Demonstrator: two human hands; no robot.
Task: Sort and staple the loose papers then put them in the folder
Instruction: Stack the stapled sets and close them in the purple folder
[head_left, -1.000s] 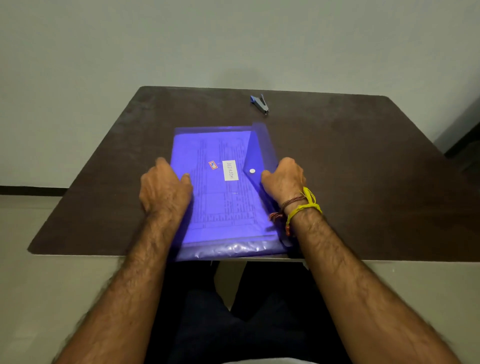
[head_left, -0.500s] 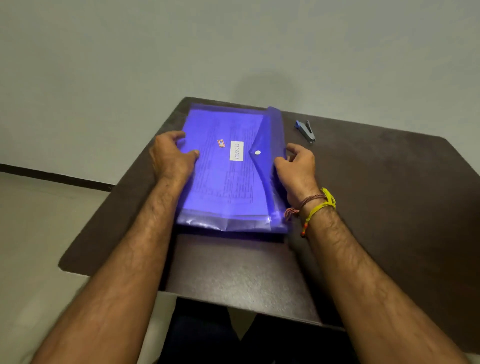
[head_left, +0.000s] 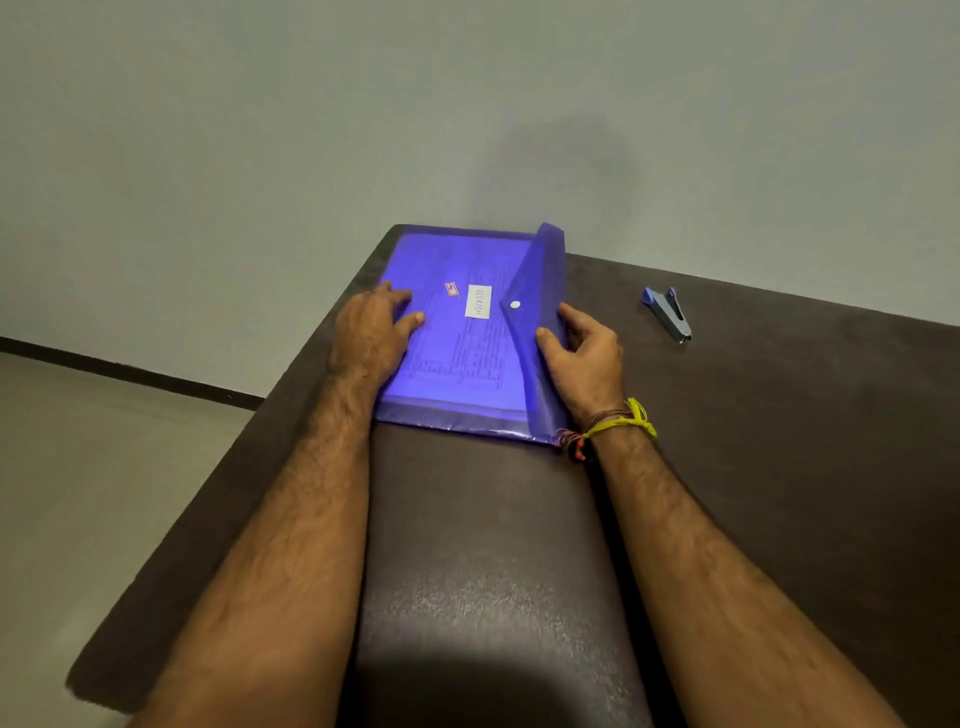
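Brown worktop (head_left: 493, 545) is crossed by both forearms. Farther on, the blue folder (head_left: 457, 332) with papers (head_left: 457, 358) inside is pressed by the flat left hand (head_left: 371, 338), its flap edge gripped by the right hand (head_left: 587, 358). A stapler (head_left: 667, 312) lies beyond.

The folder (head_left: 457, 332) now lies at the tabletop's (head_left: 493, 545) far corner, pushed away from the near edge; both hands (head_left: 371, 332) (head_left: 587, 358) reach out with it; its flap is closing.

My dark brown surface (head_left: 493, 519) meets a pale grey-green wall (head_left: 311, 130); beyond its left edge, beige floor (head_left: 78, 493) with a black skirting strip (head_left: 130, 371).
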